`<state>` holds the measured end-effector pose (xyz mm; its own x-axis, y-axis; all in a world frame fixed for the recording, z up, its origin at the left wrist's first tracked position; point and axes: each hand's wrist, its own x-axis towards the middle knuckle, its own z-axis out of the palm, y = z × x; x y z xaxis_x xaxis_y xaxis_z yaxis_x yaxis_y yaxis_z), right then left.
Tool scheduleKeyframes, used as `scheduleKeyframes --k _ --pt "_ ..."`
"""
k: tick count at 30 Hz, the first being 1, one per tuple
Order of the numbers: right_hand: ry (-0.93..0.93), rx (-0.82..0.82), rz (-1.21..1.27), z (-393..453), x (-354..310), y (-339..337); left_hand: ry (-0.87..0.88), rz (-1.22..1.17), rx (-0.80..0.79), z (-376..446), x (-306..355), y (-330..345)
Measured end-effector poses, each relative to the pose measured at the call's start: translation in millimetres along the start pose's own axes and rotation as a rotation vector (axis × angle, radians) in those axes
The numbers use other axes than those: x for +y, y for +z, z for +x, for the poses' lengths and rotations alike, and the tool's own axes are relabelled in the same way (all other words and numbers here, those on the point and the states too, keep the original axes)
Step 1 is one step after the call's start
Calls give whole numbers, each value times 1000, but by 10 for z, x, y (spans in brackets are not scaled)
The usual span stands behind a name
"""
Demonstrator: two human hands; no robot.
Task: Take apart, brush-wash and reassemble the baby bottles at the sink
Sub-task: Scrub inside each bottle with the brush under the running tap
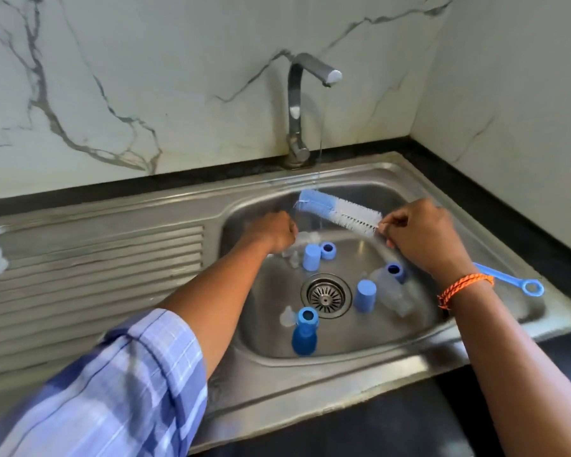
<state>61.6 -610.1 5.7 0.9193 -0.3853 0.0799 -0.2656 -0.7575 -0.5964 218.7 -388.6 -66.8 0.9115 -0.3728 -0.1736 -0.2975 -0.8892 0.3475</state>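
Brush-washing a clear bottle body under the running tap.

The clear plastic baby bottle body [305, 239] sits low in the steel sink basin [419, 328], gripped by the left hand [274, 230] with curled fingers, likely to steady it under the thin water stream [320, 159]. The right hand [422, 234] pinches the blue-and-white bristle bottle brush [338, 212] by its stem, angled toward the bottle. Blue plastic caps [311, 257] and collars [328, 250] lie apart around the drain [326, 294], already dismantled.
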Motion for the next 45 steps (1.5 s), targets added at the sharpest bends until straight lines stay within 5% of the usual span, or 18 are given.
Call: scheduleKeyframes --k 16,30,37,45 --pt "-3 97 -99 -85 -77 -93 198 648 139 548 70 311" --pt "21 150 -98 -45 17 -81 149 495 279 282 188 -110" --pt "21 240 55 -26 56 -112 -66 -261 313 9 266 -560" --pt "-27 379 166 -60 -10 -116 -238 -2252 131 -304 724 -480"
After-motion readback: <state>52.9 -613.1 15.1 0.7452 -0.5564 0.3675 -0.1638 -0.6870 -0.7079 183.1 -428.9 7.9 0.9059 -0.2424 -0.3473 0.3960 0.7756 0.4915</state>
